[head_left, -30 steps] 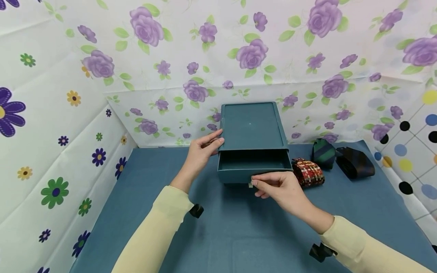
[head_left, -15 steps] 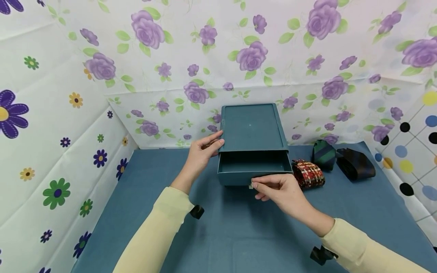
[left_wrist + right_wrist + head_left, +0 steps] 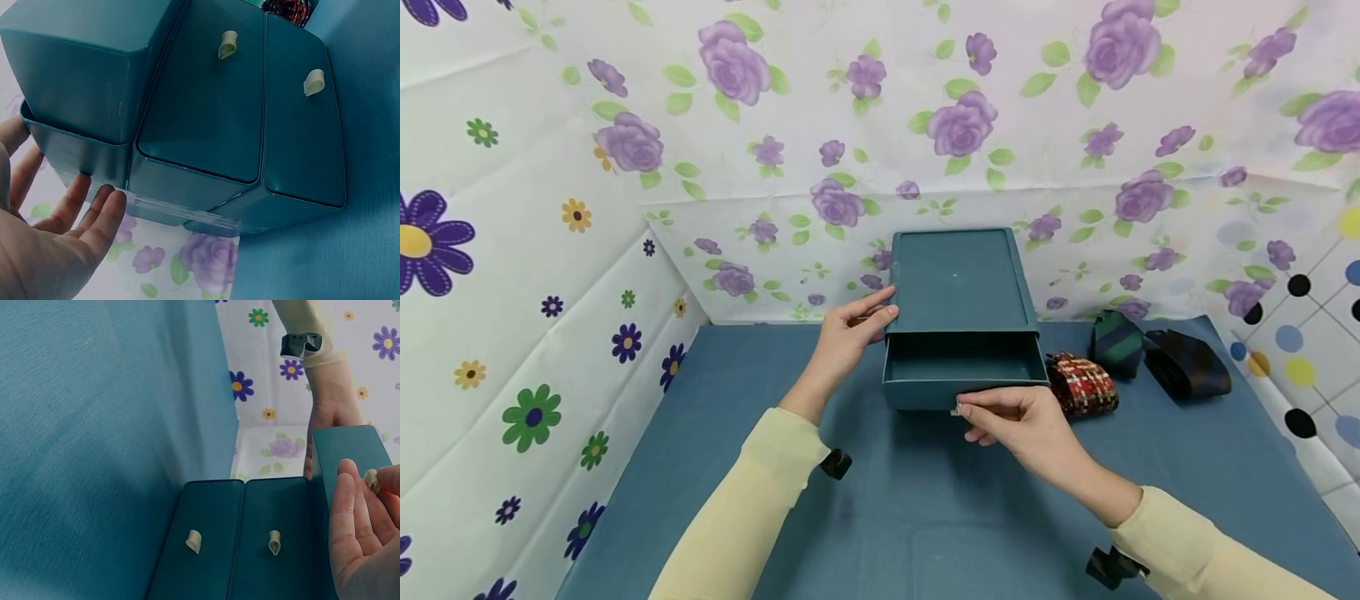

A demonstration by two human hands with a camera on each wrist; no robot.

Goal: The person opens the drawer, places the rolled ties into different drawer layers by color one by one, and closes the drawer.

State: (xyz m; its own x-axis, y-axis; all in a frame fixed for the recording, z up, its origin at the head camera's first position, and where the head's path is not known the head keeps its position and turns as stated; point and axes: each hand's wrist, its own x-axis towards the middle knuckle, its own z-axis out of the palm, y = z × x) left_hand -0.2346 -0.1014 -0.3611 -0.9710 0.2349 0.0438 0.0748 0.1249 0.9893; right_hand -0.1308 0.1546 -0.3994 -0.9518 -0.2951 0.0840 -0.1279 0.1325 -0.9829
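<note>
A dark teal drawer unit (image 3: 958, 279) stands near the back of the table, its top drawer (image 3: 917, 395) pulled partway out. My right hand (image 3: 1022, 421) pinches that drawer's small pale pull tab (image 3: 372, 480) between thumb and fingers. On the unit's left side, near the top front corner, my left hand (image 3: 850, 333) rests with fingers extended. Those fingers lie along the side wall in the left wrist view. Two lower drawers, the middle one (image 3: 206, 94) and the bottom one (image 3: 300, 125), are flush with the unit and carry similar pale tabs.
Right of the unit lie three rolled neckties: a red-and-yellow patterned one (image 3: 1084, 385), a green-and-navy striped one (image 3: 1117, 343) and a dark one (image 3: 1187, 367). Blue cloth (image 3: 880, 533) covers the table. Floral sheets (image 3: 820, 100) hang behind and at the sides.
The head view has shifted slightly, moving the scene a little to the right. Both hands and the drawer hold their places.
</note>
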